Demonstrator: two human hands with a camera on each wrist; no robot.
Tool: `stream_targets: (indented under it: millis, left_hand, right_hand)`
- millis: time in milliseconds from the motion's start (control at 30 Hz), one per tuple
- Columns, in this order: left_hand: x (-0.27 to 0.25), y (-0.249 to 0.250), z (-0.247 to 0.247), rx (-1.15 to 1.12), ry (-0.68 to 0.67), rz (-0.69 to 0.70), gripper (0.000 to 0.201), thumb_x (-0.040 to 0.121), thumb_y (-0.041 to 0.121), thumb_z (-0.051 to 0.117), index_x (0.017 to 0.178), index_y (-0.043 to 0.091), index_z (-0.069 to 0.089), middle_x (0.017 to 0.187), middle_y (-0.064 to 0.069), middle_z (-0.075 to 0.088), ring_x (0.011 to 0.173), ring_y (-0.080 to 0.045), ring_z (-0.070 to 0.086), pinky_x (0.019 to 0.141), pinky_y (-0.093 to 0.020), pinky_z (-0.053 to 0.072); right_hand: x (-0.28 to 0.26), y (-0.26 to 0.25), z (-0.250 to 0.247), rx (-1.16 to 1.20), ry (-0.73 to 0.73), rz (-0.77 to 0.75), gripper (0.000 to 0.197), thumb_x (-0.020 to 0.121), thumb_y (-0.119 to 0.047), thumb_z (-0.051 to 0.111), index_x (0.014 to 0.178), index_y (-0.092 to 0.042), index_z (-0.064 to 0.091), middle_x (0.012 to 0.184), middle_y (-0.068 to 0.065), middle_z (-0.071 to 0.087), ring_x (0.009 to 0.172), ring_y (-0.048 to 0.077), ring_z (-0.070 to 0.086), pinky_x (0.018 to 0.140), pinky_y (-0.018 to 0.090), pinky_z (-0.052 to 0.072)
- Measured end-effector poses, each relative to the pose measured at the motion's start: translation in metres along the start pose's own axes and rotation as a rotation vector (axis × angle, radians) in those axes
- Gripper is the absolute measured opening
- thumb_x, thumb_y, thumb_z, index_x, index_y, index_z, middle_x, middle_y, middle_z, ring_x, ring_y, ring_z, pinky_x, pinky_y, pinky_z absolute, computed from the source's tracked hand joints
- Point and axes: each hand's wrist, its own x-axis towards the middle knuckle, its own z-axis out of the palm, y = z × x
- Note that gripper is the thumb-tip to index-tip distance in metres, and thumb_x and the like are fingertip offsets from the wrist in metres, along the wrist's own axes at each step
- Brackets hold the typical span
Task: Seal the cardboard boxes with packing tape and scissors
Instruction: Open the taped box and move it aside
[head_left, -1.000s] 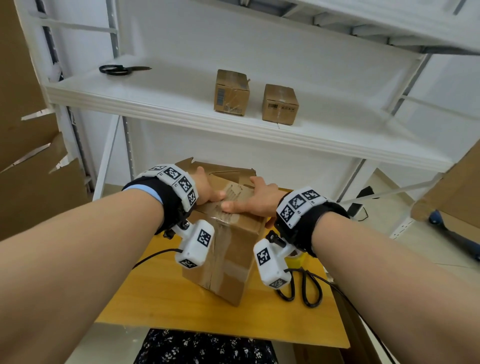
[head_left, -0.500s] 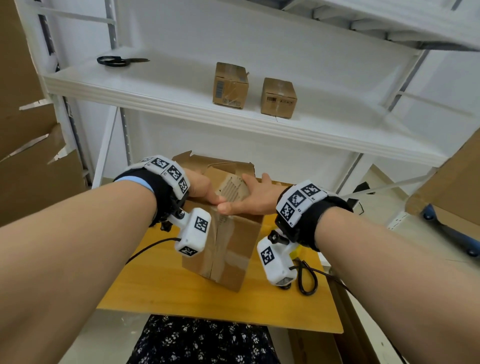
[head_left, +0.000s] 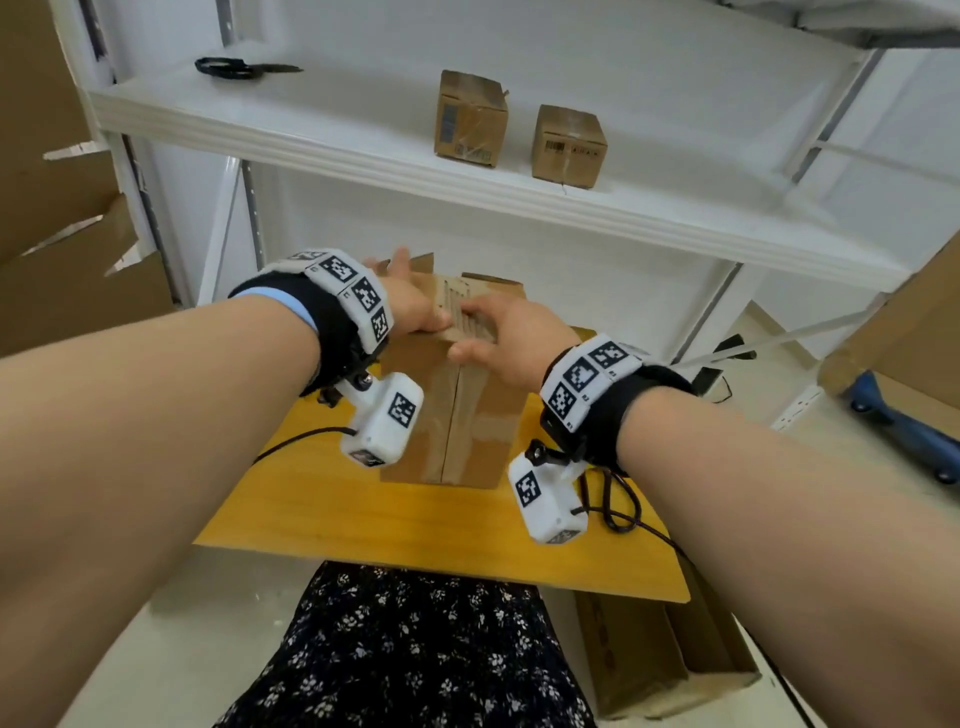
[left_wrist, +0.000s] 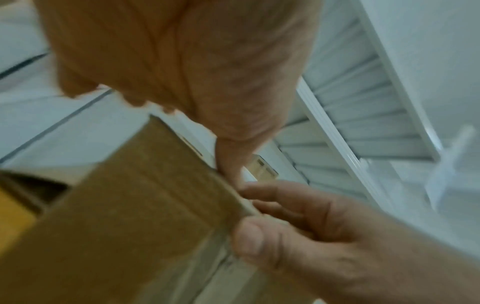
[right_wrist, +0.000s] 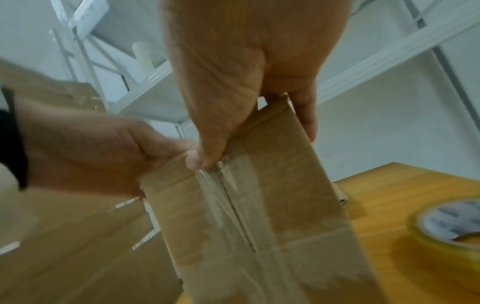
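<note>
The left hand (head_left: 413, 304) and the right hand (head_left: 501, 340) are close together, and both grip the top of the cardboard box (head_left: 457, 421), with thumbs on the near face and fingers over the top. The box stands upright on the yellow table (head_left: 415, 530). A tape roll (right_wrist: 451, 224) lies on the table beside it. Scissors (head_left: 236, 67) and two small boxes (head_left: 470, 124) are on the white shelf (head_left: 311, 140) above.

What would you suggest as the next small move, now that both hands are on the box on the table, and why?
Probably let the left hand alone steady the cardboard box and free the right hand to fetch the tape roll. Both hands grip the box's top edge, neither holds tape, and the roll lies on the table just right of the box.
</note>
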Motion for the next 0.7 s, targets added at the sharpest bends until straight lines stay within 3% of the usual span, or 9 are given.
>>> stream_targets:
  millis: [67,167,267,367,467,533,600,633,700]
  left_hand:
    - [-0.003,0.0,0.006,0.034,-0.028,0.218,0.083,0.091,0.054,0.054,0.155,0.029,0.008,0.162,-0.009,0.004,0.149,-0.03,0.004,0.118,-0.044,0.008]
    - [-0.004,-0.001,0.016,0.109,-0.073,0.452,0.068,0.095,0.048,0.051,0.153,0.03,0.021,0.158,0.003,0.025,0.145,-0.021,0.021,0.114,-0.037,0.019]
    - [0.001,-0.005,0.029,0.258,0.027,0.436,0.074,0.095,0.051,0.049,0.155,0.032,0.012,0.162,0.007,0.01,0.149,-0.018,0.009,0.118,-0.05,0.012]
    - [0.004,-0.01,0.036,0.306,0.051,0.432,0.081,0.092,0.046,0.058,0.155,0.032,0.009,0.163,0.008,0.006,0.149,-0.017,0.006,0.117,-0.056,0.013]
    - [0.003,-0.009,0.036,0.32,0.068,0.421,0.086,0.09,0.042,0.063,0.155,0.031,0.008,0.163,0.008,0.005,0.149,-0.017,0.007,0.116,-0.058,0.016]
    - [0.002,-0.008,0.033,0.331,0.034,0.41,0.089,0.088,0.038,0.066,0.155,0.028,0.008,0.163,0.006,0.006,0.15,-0.019,0.007,0.118,-0.054,0.014]
    - [-0.001,-0.005,0.027,0.381,-0.021,0.41,0.096,0.087,0.029,0.07,0.156,0.025,0.003,0.163,0.003,0.002,0.15,-0.021,0.005,0.118,-0.043,0.011]
    - [-0.003,-0.003,0.024,0.409,-0.043,0.404,0.099,0.086,0.024,0.071,0.156,0.025,0.0,0.163,0.003,-0.001,0.15,-0.02,0.003,0.118,-0.041,0.011]
    - [-0.007,0.0,0.021,0.436,-0.062,0.391,0.101,0.087,0.016,0.069,0.155,0.026,-0.003,0.163,0.005,-0.004,0.15,-0.019,0.001,0.118,-0.039,0.01]
  right_hand:
    - [-0.006,0.005,0.01,-0.044,0.079,-0.05,0.053,0.088,-0.049,0.064,0.136,-0.029,0.051,0.129,-0.001,0.06,0.113,0.022,0.059,0.103,0.045,0.045]
    - [-0.008,0.011,0.019,-0.066,0.156,-0.051,0.049,0.091,-0.04,0.064,0.135,-0.028,0.047,0.136,-0.001,0.056,0.12,0.024,0.056,0.108,0.049,0.042]
    - [-0.011,0.011,0.034,-0.015,0.195,0.036,0.07,0.082,-0.036,0.075,0.14,-0.023,0.038,0.14,0.003,0.047,0.13,0.028,0.043,0.099,0.047,0.048]
    - [-0.019,0.005,0.049,-0.175,0.243,0.095,0.084,0.075,-0.032,0.082,0.142,-0.022,0.033,0.146,0.007,0.034,0.131,0.034,0.035,0.086,0.042,0.053]
    - [-0.024,0.0,0.057,-0.307,0.301,0.134,0.091,0.073,-0.037,0.08,0.146,-0.026,0.027,0.149,0.015,0.029,0.134,0.036,0.032,0.103,0.047,0.041]
    - [-0.03,-0.004,0.059,-0.34,0.41,-0.014,0.078,0.076,-0.03,0.074,0.142,-0.024,0.034,0.143,0.014,0.035,0.13,0.034,0.036,0.105,0.045,0.034]
    - [-0.033,-0.008,0.06,-0.211,0.479,-0.271,0.043,0.08,-0.017,0.066,0.121,-0.015,0.052,0.123,0.011,0.051,0.108,0.028,0.05,0.093,0.036,0.042]
    - [-0.034,-0.011,0.059,-0.117,0.384,-0.333,0.026,0.083,-0.013,0.06,0.109,-0.014,0.057,0.113,0.008,0.058,0.1,0.026,0.055,0.087,0.032,0.045]
    - [-0.031,-0.013,0.059,0.067,0.069,-0.23,0.018,0.089,-0.009,0.052,0.098,-0.018,0.065,0.101,0.001,0.068,0.095,0.021,0.063,0.083,0.031,0.05]
